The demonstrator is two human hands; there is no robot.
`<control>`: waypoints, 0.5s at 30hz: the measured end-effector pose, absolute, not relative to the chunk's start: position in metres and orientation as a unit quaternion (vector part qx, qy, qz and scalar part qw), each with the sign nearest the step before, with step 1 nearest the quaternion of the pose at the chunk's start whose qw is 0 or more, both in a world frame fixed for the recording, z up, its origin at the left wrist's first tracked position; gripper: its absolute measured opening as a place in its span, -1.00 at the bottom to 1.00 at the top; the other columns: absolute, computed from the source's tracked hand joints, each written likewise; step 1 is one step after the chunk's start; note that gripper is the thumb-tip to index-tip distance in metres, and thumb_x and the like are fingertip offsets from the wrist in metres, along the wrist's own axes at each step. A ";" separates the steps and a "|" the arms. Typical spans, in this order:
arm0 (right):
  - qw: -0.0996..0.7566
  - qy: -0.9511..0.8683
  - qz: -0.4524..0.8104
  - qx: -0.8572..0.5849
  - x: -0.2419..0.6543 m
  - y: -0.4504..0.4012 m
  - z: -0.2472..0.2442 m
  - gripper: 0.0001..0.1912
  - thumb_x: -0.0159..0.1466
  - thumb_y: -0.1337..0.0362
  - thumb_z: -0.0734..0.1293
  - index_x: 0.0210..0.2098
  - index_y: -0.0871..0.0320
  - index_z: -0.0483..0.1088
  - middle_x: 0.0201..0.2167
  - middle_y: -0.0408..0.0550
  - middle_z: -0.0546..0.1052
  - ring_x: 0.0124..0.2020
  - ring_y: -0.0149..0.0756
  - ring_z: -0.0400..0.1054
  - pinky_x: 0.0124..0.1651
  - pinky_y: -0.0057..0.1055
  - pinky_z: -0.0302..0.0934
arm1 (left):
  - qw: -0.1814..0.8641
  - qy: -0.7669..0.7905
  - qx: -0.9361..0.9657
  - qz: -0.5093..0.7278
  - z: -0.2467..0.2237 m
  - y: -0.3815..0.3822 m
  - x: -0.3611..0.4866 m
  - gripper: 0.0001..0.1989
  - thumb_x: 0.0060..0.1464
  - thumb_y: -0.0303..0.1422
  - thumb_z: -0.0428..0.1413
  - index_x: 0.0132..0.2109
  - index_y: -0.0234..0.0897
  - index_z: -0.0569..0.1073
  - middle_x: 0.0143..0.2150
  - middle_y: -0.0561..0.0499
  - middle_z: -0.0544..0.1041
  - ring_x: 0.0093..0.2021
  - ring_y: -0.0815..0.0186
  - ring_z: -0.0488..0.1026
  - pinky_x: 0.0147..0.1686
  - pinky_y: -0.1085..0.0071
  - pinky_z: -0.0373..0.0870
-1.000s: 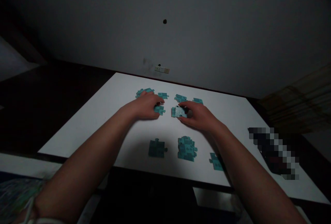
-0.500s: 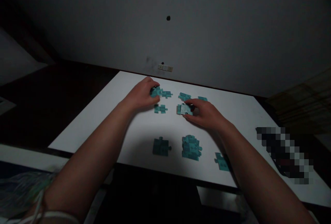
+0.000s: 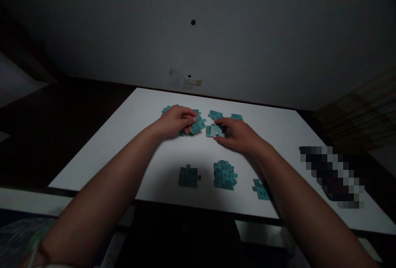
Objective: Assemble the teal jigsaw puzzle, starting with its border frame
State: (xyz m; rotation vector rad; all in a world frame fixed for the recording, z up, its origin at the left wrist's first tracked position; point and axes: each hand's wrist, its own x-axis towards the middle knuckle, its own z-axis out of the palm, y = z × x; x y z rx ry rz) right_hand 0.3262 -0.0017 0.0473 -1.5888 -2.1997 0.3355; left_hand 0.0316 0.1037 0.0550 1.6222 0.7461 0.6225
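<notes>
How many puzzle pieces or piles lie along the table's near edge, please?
3: a piece at left, a pile in the middle, and another piece at right, partly behind the right forearm. More could be hidden there.

A two-tone teal jigsaw piece (image 3: 198,125) in the left hand (image 3: 174,122) and a pale grey-blue jigsaw piece (image 3: 216,131) in the right hand (image 3: 240,135) show against a white rectangular tabletop (image 3: 114,136).

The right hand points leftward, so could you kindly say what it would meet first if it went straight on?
Past the pieces within its grasp, the right hand would probably first meet the teal piece in the left hand, though their heights are hard to tell.
</notes>
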 end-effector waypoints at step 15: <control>0.216 -0.784 0.155 -0.561 0.321 0.003 0.052 -0.37 0.30 0.15 0.62 0.34 0.09 0.62 0.12 0.17 0.75 -0.04 0.05 0.64 0.00 -0.10 0.44 | 0.679 0.185 0.703 0.103 0.041 0.039 0.085 -0.67 0.09 -0.32 0.50 -0.01 -0.27 0.70 -0.24 -0.05 0.74 -0.36 0.32 0.65 -0.27 0.37 0.59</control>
